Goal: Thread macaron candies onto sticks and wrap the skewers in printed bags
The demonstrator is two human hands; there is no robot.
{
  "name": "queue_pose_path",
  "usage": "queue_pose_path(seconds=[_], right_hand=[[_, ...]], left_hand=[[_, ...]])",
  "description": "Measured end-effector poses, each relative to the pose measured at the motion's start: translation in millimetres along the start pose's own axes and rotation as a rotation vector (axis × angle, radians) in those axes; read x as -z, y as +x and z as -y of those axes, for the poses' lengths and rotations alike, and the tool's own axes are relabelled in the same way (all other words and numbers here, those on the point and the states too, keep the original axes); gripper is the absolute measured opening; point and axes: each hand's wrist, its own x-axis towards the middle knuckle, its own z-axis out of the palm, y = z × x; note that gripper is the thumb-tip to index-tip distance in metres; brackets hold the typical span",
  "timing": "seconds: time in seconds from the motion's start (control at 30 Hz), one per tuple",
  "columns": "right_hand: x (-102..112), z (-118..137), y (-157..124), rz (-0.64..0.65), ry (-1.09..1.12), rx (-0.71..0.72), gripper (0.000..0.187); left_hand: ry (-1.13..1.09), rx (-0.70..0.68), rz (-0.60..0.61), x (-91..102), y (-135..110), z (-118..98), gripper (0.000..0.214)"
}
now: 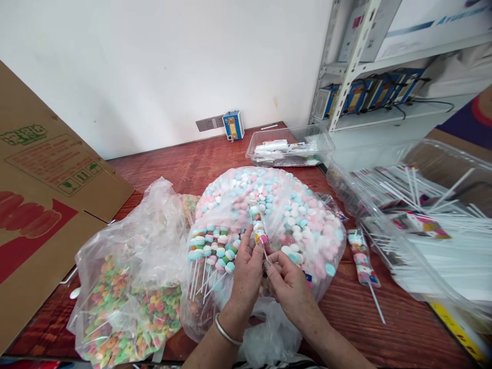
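Note:
A marshmallow skewer point(258, 224) in a printed clear wrapper points up and away from me. My left hand point(246, 274) is closed around its lower end, thumb and fingers pinching the wrapper near the white stick. Just below, the fingers of my right hand point(291, 288) are pinched together at the stick; what lies between them is too small to make out. Under both hands spreads a big clear bag of pink, white and blue marshmallows point(303, 225). Several unwrapped marshmallow skewers point(209, 248) lie on the bag to the left, sticks toward me.
A bag of colourful ring candies point(126, 312) lies left, beside a cardboard box point(46, 205). One wrapped skewer point(363, 261) rests on the red-brown table point(418, 333). Right stands a clear bin of white sticks and wrappers point(384, 256); behind, a clear tray point(290, 160) and a small blue device point(233, 126).

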Motion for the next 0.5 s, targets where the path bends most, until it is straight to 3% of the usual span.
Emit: queue_pose_path(seconds=[0.17, 0.27, 0.5], right_hand=[[-2, 12, 6, -0.035, -0.294, 0.167, 0.010], [1, 15, 10, -0.061, -0.451, 0.241, 0.015], [11, 25, 34, -0.393, -1.038, 0.530, 0.020]], left_hand=[[-0.238, 0.060, -0.032, -11.9, 8, -3, 0.048], [-0.320, 0.053, -0.024, -16.3, 13, -9, 0.051], [-0.181, -0.023, -0.031, -19.0, 20, -5, 0.052]])
